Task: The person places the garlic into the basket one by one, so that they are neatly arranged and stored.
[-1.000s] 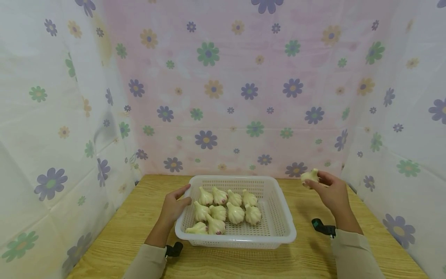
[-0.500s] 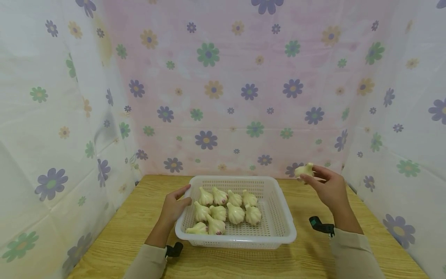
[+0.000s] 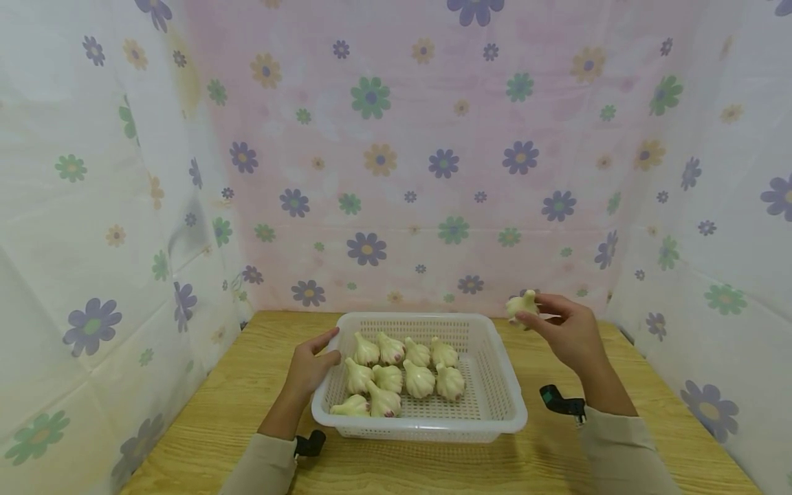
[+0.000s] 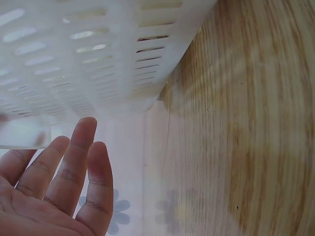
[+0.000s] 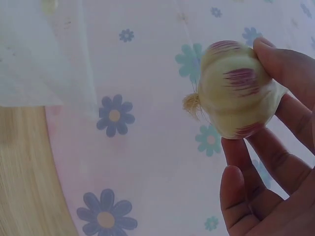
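A white slotted plastic basket (image 3: pixel 427 427) stands on the wooden table, with several garlic bulbs (image 3: pixel 419 379) lying in its left and middle parts. At its left rim, my left hand (image 3: pixel 306 368) holds on with the thumb over the edge; in the left wrist view, the other fingers (image 4: pixel 66 179) extend outside the slotted wall. My right hand (image 3: pixel 569 337) pinches one garlic bulb (image 3: pixel 522 309) between thumb and fingertips, raised above the table beyond the basket's back right corner. Purple streaks and a tuft of roots show on that bulb (image 5: pixel 238 91) in the right wrist view.
Flower-printed cloth (image 3: pixel 408 172) hangs behind the table and along both sides. Wood-grain tabletop (image 3: pixel 538 454) shows around the basket. A black wrist mount (image 3: pixel 559 401) juts out beside my right forearm, and another mount (image 3: pixel 311 443) is near the left one.
My right hand has carried the garlic bulb leftward, toward the basket, rising slightly at first. My left hand, the basket and the bulbs in it have stayed in place.
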`<state>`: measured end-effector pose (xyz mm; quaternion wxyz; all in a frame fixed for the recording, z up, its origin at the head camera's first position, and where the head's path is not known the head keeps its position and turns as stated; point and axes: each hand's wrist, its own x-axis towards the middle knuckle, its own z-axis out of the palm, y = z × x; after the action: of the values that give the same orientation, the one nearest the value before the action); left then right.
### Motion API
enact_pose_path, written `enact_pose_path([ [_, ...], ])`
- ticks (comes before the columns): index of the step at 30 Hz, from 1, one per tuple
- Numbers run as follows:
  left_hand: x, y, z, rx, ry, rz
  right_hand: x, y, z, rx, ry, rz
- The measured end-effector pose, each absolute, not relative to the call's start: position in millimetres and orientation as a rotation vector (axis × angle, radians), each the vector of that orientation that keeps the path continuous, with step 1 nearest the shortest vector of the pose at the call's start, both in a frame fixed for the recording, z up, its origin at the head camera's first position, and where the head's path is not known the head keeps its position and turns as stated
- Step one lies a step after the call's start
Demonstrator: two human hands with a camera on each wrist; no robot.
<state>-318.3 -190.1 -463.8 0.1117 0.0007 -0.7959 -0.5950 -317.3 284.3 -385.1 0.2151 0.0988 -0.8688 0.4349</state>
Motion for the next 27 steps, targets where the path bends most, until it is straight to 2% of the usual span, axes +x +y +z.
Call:
enact_pose_path([
  [9,-317.3,-189.3,-461.7,0.002,-2.336,-1.744,-316.0,264.3,-384.2,0.459,-2.433,1.237],
  [27,-316.9,-190.7,-465.0,-0.008,-2.340,-1.814,-320.3,213.1,-375.3,0.894,-2.663,0.974],
])
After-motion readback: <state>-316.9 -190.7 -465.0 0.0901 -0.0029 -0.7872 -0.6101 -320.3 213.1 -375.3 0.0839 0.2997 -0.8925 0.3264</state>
